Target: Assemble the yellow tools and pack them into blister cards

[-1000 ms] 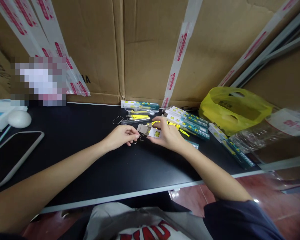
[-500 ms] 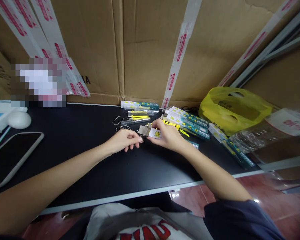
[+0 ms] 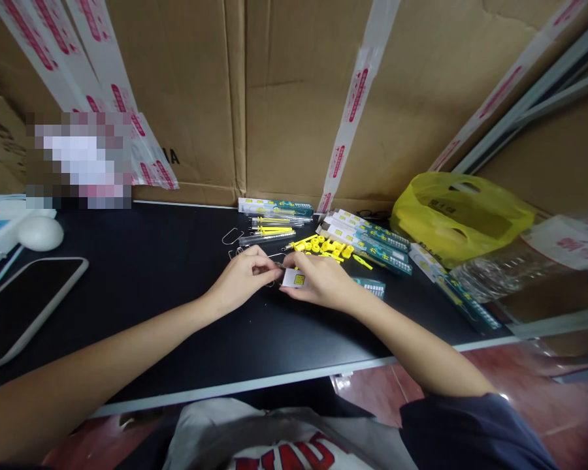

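My right hand (image 3: 318, 277) is closed round a narrow white and teal cardboard box (image 3: 295, 279), its end turned to the left. The fingers of my left hand (image 3: 247, 271) pinch at that end, where a greyish flap shows between the fingertips. A thin wire piece shows just below them; whether it is held cannot be made out. Behind my right hand lies a pile of small yellow plastic parts (image 3: 330, 247). Bent wire hooks (image 3: 232, 236) lie beyond my left hand. Clear tubes with yellow rods (image 3: 274, 231) are further back.
Several printed boxes (image 3: 367, 238) lie at the right, with another box (image 3: 274, 206) at the back. A yellow plastic bag (image 3: 455, 215) and a clear plastic bottle (image 3: 500, 261) stand beyond. A phone (image 3: 29, 307) lies left. Large cardboard (image 3: 294, 98) walls the back.
The box's end flap, which stuck out to the left, is now between my left fingertips. My left hand has moved slightly up and right, and the box has tilted and lowered a little.
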Motion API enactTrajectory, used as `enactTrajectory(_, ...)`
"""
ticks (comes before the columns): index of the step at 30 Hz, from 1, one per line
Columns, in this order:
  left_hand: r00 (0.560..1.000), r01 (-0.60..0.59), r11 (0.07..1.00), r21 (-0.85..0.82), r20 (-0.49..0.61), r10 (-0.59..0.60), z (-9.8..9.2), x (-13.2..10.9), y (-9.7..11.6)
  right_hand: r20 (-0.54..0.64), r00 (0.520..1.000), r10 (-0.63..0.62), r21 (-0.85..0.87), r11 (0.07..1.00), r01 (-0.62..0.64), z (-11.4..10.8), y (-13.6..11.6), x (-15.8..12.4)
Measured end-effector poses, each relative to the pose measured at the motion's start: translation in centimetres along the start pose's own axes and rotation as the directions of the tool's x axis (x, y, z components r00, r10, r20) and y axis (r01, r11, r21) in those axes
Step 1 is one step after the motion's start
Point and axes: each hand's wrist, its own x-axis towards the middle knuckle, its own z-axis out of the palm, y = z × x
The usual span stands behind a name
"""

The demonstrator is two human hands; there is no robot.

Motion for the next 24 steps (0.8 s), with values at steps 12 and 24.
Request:
enactTrajectory(12,0.990,-0.144,0.990,0.001,0.002,0.144,0.9,-0.5,-0.1,-0.027,0.999,-0.046,0.024,0.999,0.046,0.3,-0.2,-0.1)
enactTrajectory(24,0.955,-0.292,0.945,0.148,0.000,0.296,0.2,0.0,-0.9,0.100,0.987,0.129,0.132,0.981,-0.142,-1.1,1.7,0.1)
